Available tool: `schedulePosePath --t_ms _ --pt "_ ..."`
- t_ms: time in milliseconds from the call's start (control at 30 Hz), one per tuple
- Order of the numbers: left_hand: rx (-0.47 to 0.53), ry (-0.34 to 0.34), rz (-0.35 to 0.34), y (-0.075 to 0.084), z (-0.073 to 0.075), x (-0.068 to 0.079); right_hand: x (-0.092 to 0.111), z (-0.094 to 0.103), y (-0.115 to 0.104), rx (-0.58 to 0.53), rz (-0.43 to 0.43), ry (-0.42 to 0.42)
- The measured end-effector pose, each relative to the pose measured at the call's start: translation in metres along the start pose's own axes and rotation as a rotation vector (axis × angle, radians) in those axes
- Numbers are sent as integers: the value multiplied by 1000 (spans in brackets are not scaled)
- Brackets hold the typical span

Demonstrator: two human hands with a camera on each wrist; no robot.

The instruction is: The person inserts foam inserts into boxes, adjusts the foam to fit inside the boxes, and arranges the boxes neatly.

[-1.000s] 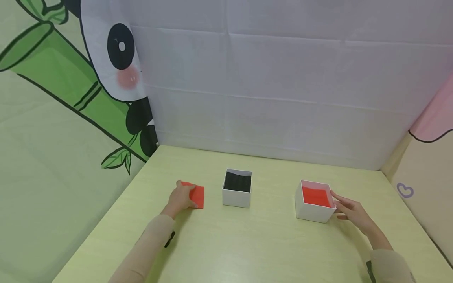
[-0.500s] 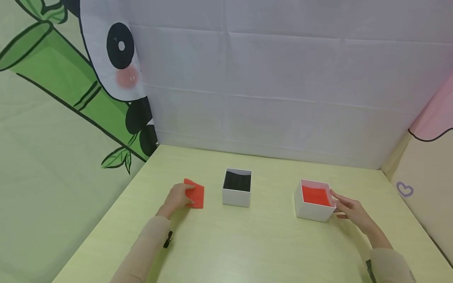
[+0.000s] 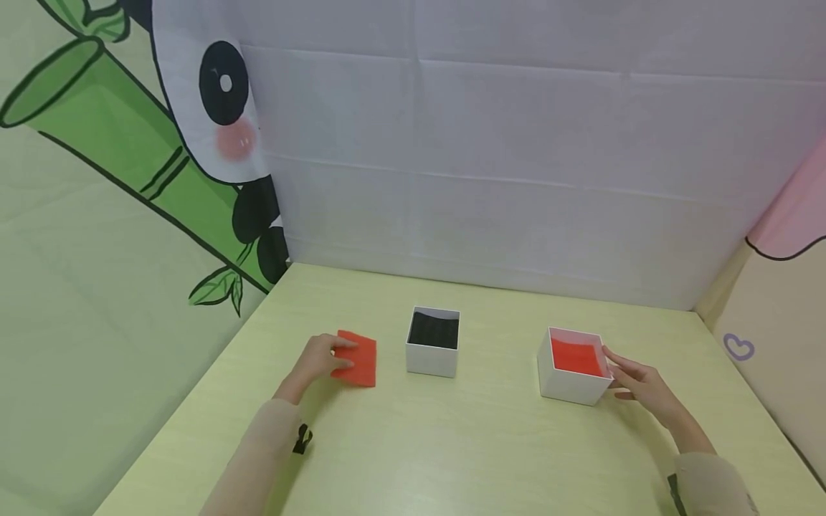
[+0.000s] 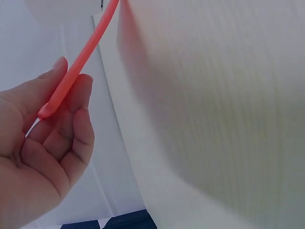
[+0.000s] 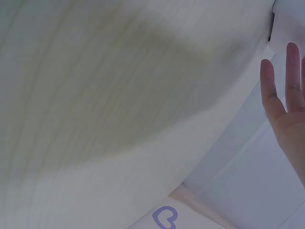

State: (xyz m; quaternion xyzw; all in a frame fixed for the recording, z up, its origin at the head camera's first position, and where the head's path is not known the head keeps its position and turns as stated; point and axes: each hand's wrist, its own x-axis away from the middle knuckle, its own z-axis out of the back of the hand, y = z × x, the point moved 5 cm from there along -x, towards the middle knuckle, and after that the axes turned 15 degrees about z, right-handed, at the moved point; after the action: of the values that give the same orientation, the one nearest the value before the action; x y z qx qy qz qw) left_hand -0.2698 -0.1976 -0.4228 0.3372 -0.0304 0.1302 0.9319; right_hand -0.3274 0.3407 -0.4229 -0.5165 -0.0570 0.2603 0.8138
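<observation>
My left hand (image 3: 316, 358) pinches the left edge of a square red piece, seemingly a folded cloth (image 3: 361, 360). In the left wrist view this red cloth (image 4: 83, 55) appears edge-on as a thick soft strip between thumb and fingers, tilted above the tabletop. On the right, a white open box (image 3: 571, 387) holds more red material (image 3: 576, 357). My right hand (image 3: 645, 390) touches that box's right side near its upper corner, with fingers extended. In the right wrist view the right hand (image 5: 293, 114) shows straight fingers at the frame's edge.
A second white open box (image 3: 431, 362) with black material (image 3: 434, 330) inside stands between the red cloth and the right-hand box. The pale wooden table (image 3: 477, 444) meets a white wall sheet (image 3: 490, 215) behind. A printed panda and bamboo sheet (image 3: 129, 143) hangs at left.
My left hand has drawn slightly left and changed its hold, with the red cloth now raised and tilted and more of it showing. The right hand and both boxes stay put.
</observation>
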Motion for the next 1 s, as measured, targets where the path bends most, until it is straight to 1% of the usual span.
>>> schedulePosePath --t_ms 167,400,700,867,1000 --pt "11 -16 -7 0 0 4 0 0 1 1 5 3" --pt "51 -80 16 1 -4 13 1 2 2 12 19 6" --pt "54 -127 -13 11 -5 26 0 2 2 19 23 7" --pt "94 -169 -44 16 -5 34 0 1 2 11 5 2" --pt "129 -200 -64 19 -8 38 0 1 2 7 -8 4"
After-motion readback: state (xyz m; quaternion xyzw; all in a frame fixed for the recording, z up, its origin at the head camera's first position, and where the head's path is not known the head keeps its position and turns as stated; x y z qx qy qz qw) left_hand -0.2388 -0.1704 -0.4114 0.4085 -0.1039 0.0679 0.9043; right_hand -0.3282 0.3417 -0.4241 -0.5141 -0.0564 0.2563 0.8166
